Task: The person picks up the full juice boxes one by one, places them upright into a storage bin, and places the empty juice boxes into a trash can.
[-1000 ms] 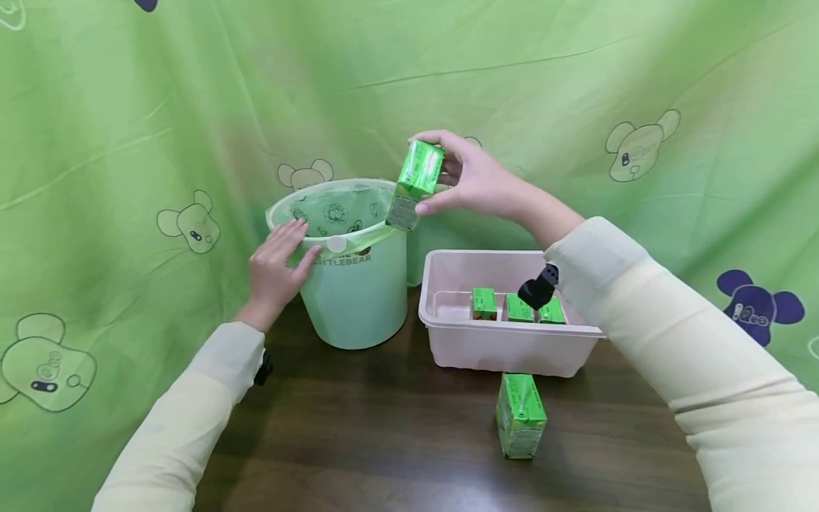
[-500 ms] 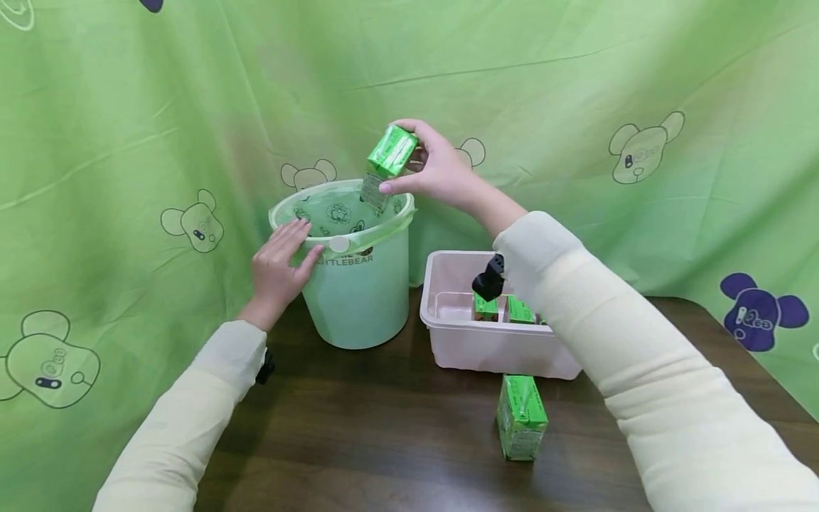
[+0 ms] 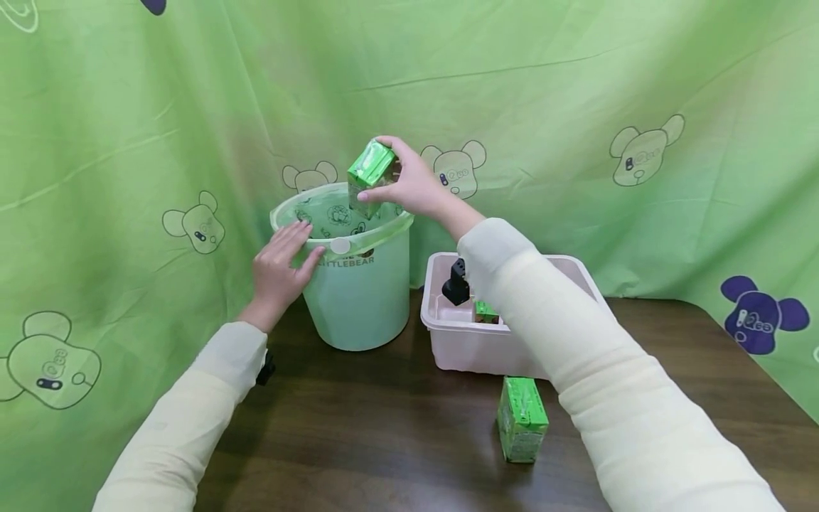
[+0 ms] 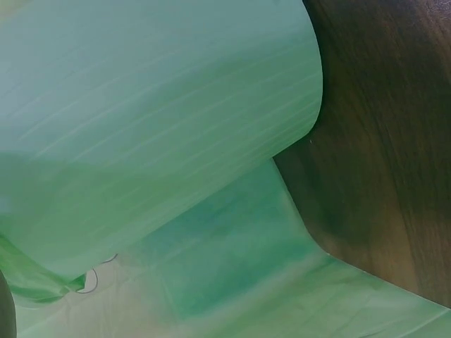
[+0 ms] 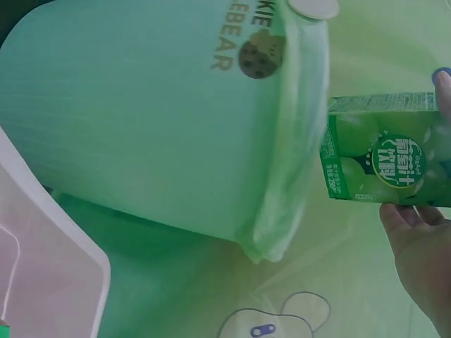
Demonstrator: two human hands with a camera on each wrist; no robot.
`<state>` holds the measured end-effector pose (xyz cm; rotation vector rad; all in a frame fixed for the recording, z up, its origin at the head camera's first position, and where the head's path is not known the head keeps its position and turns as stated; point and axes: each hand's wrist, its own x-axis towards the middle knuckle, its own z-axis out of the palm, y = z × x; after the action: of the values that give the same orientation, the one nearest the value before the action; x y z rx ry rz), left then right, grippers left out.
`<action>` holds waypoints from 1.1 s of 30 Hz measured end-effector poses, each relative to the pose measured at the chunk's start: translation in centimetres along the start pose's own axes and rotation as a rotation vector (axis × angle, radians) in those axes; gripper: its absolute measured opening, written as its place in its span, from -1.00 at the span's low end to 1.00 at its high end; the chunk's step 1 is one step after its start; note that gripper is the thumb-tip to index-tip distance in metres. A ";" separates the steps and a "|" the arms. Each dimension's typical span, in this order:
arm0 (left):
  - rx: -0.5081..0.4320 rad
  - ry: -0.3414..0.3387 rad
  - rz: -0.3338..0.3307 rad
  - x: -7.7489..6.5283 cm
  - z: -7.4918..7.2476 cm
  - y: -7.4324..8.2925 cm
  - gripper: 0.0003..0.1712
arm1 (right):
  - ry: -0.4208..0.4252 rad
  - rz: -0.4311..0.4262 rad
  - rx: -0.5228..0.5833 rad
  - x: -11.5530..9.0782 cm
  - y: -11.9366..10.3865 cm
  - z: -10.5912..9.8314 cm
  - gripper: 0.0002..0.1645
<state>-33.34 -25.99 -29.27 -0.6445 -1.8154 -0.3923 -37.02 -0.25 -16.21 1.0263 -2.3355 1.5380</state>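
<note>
My right hand (image 3: 412, 181) holds a green juice box (image 3: 370, 169) above the far right part of the trash bin's opening, thumb on one side and fingers on the other. In the right wrist view, grapes and lettering show on the box's (image 5: 352, 144) side. The pale green trash bin (image 3: 358, 306) stands upright, lined with a thin printed bag (image 3: 320, 213) folded over its rim. My left hand (image 3: 278, 267) rests on the bin's near left rim, fingers laid over it and thumb spread apart. The left wrist view shows mostly the bin's wall (image 4: 162, 120).
A pink plastic basket (image 3: 461, 348) stands right of the bin, partly hidden by my right sleeve; a green box (image 3: 486, 311) shows inside. Another juice box (image 3: 522, 419) stands on the dark wooden table (image 3: 358, 434) before it. A green patterned curtain (image 3: 544, 85) hangs behind.
My right hand has carried the juice box left from beside the bin's right rim to over its opening, rising and then lowering slightly. The left hand stays on the rim.
</note>
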 end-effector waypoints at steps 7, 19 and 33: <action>0.002 0.035 0.003 -0.1 -0.4 -0.2 -0.43 | 0.009 0.025 -0.041 0.4 0.7 1.7 0.10; -0.001 0.056 -0.014 -0.4 -1.0 -0.6 -0.42 | 0.040 0.082 -0.207 1.1 1.4 3.5 0.14; -0.005 0.045 -0.019 -0.5 -0.9 -0.6 -0.43 | -0.014 0.118 -0.263 1.4 1.5 4.2 0.15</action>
<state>-32.93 -27.07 -29.44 -0.6176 -1.7798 -0.4213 -38.10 -4.11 -18.57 0.8535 -2.5622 1.2172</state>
